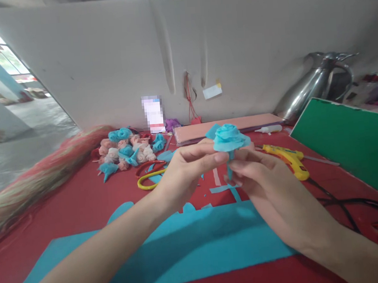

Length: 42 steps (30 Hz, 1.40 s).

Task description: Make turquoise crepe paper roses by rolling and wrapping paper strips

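Observation:
A blue paper rose (230, 137) stands upright between my two hands, above the red table. My left hand (195, 160) is closed, its thumb and fingers pinching the flower from the left, just under the petals. Lower down, my right hand (258, 169) is closed around the short blue stem (229, 169). Below both hands lies a large blue paper sheet (184, 254). Small blue strips and scraps (221, 189) are scattered at its far edge. Scissors with red and yellow handles (147, 186) lie beside my left hand, partly hidden by it.
Finished-looking blue, pink and white paper roses (125, 152) are heaped at the back left. A yellow glue gun (289, 158) with a black cord lies at right. Behind it are a white glue bottle (270, 129), a green board (348, 147) and a steel jug (314, 83).

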{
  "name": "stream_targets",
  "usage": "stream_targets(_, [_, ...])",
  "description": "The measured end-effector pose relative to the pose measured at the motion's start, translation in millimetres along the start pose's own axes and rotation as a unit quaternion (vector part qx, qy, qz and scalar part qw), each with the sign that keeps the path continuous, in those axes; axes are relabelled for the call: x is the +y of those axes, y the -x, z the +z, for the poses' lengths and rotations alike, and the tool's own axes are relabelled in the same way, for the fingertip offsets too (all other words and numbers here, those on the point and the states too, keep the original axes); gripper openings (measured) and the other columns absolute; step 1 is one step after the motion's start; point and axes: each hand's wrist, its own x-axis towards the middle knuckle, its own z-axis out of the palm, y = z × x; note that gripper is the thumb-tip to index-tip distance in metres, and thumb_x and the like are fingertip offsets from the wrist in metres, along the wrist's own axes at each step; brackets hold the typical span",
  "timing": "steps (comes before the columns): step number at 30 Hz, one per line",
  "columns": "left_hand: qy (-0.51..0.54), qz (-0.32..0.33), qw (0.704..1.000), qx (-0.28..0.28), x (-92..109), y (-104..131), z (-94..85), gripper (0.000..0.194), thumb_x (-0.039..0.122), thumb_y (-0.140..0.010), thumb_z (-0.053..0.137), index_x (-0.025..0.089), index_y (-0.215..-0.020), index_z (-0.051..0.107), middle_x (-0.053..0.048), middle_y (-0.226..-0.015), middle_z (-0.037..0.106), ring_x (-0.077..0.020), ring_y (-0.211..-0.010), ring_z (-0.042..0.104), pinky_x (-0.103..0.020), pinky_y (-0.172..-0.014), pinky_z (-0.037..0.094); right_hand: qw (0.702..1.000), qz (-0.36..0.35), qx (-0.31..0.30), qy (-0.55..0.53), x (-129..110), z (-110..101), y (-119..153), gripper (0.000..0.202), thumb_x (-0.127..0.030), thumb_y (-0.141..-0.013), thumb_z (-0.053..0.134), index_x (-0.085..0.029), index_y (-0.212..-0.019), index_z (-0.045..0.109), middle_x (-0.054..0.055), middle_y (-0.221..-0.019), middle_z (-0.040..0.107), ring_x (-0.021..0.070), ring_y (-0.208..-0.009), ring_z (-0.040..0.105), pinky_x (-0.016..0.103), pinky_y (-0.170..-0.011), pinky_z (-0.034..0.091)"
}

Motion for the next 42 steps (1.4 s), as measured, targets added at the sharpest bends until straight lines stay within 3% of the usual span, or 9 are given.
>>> stream_targets(4, [0.008, -0.025, 0.999, -0.024, 0.6, -0.7, -2.9, 0.011, 0.030, -0.071, 0.074, 0.020, -0.068, 0.072, -0.003, -0.074, 0.069, -0.0168, -0.055, 0.062, -0.036, -0.063, 0.055, 1.000, 0.025, -0.015, -0.004, -0.9, 0.3, -0.7, 0.012, -0.025, -0.070, 0.067, -0.021, -0.059, 0.061, -0.002, -0.061, 0.047, 0.0109, -0.057, 0.041, 0.023, -0.054, 0.044])
stream_targets(10, [0.001, -0.010, 1.000, 0.007, 1.9, -2.5, -1.9, 0.009, 0.027, -0.069, 0.074, 0.019, -0.068, 0.072, 0.000, -0.071, 0.067, -0.0169, -0.073, 0.063, -0.030, -0.076, 0.052, 0.999, 0.020, -0.028, -0.012, 2.2, -3.0, -2.3, 0.005, -0.023, -0.073, 0.068, -0.025, -0.071, 0.072, -0.002, -0.071, 0.058, 0.0097, -0.066, 0.049, 0.019, -0.061, 0.045])
stream_targets(14, [-0.012, -0.011, 0.999, 0.042, 2.1, -2.3, -0.2, 0.006, 0.023, -0.070, 0.073, 0.018, -0.073, 0.073, 0.002, -0.071, 0.065, -0.0136, -0.074, 0.061, -0.026, -0.076, 0.049, 0.998, -0.042, -0.050, 0.024, 7.0, -5.9, -5.7, 0.016, -0.021, -0.079, 0.065, -0.033, -0.084, 0.075, -0.005, -0.077, 0.065, 0.0094, -0.076, 0.056, 0.019, -0.072, 0.047])
stream_targets(17, [-0.015, -0.011, 0.998, 0.055, 1.7, -3.1, -1.5, 0.004, 0.021, -0.069, 0.073, 0.018, -0.071, 0.072, 0.002, -0.072, 0.066, -0.0132, -0.075, 0.061, -0.025, -0.077, 0.047, 0.991, -0.093, -0.037, 0.089, 9.9, -8.1, -8.0, 0.017, -0.024, -0.081, 0.066, -0.037, -0.089, 0.075, -0.006, -0.076, 0.065, 0.0100, -0.079, 0.058, 0.019, -0.069, 0.047])
stream_targets(20, [-0.019, -0.017, 0.999, 0.048, 2.0, -5.3, -4.9, 0.005, 0.020, -0.066, 0.073, 0.017, -0.070, 0.072, 0.001, -0.073, 0.067, -0.0139, -0.075, 0.061, -0.026, -0.076, 0.046, 0.982, -0.120, -0.027, 0.146, 10.0, -9.2, -7.8, 0.018, -0.026, -0.082, 0.066, -0.039, -0.090, 0.074, -0.007, -0.074, 0.063, 0.0099, -0.078, 0.057, 0.019, -0.065, 0.045])
stream_targets(26, [-0.016, -0.025, 0.999, 0.032, 3.2, -9.0, -9.3, 0.005, 0.019, -0.066, 0.073, 0.018, -0.071, 0.074, 0.002, -0.071, 0.067, -0.0128, -0.073, 0.061, -0.025, -0.076, 0.046, 0.969, -0.159, -0.023, 0.189, 8.3, -9.1, -8.3, 0.018, -0.023, -0.083, 0.065, -0.037, -0.087, 0.075, -0.008, -0.076, 0.066, 0.0089, -0.079, 0.059, 0.018, -0.075, 0.047])
stream_targets(31, [-0.001, -0.035, 0.999, 0.003, 3.4, -9.0, -12.5, 0.005, 0.018, -0.068, 0.073, 0.017, -0.072, 0.074, 0.001, -0.074, 0.070, -0.0137, -0.077, 0.064, -0.025, -0.077, 0.047, 0.987, -0.115, -0.069, 0.090, 14.0, -13.7, -12.9, 0.014, -0.024, -0.085, 0.064, -0.035, -0.086, 0.074, -0.008, -0.089, 0.071, 0.0106, -0.092, 0.061, 0.021, -0.086, 0.047])
stream_targets(34, [0.004, -0.038, 0.999, -0.013, 2.8, -9.4, -14.7, 0.004, 0.019, -0.069, 0.072, 0.018, -0.072, 0.074, 0.002, -0.073, 0.070, -0.0118, -0.073, 0.063, -0.023, -0.075, 0.048, 0.990, -0.088, -0.083, 0.067, 16.4, -17.3, -13.1, 0.012, -0.026, -0.085, 0.065, -0.034, -0.084, 0.074, -0.007, -0.082, 0.070, 0.0104, -0.087, 0.061, 0.021, -0.080, 0.048])
stream_targets(42, [-0.009, -0.040, 0.999, -0.026, 1.9, -9.8, -14.5, 0.005, 0.019, -0.066, 0.074, 0.017, -0.071, 0.073, 0.002, -0.074, 0.069, -0.0109, -0.074, 0.061, -0.022, -0.073, 0.047, 0.987, -0.101, -0.098, 0.073, 15.9, -16.8, -14.1, 0.021, -0.021, -0.082, 0.066, -0.038, -0.089, 0.075, -0.007, -0.081, 0.070, 0.0109, -0.082, 0.063, 0.023, -0.073, 0.050])
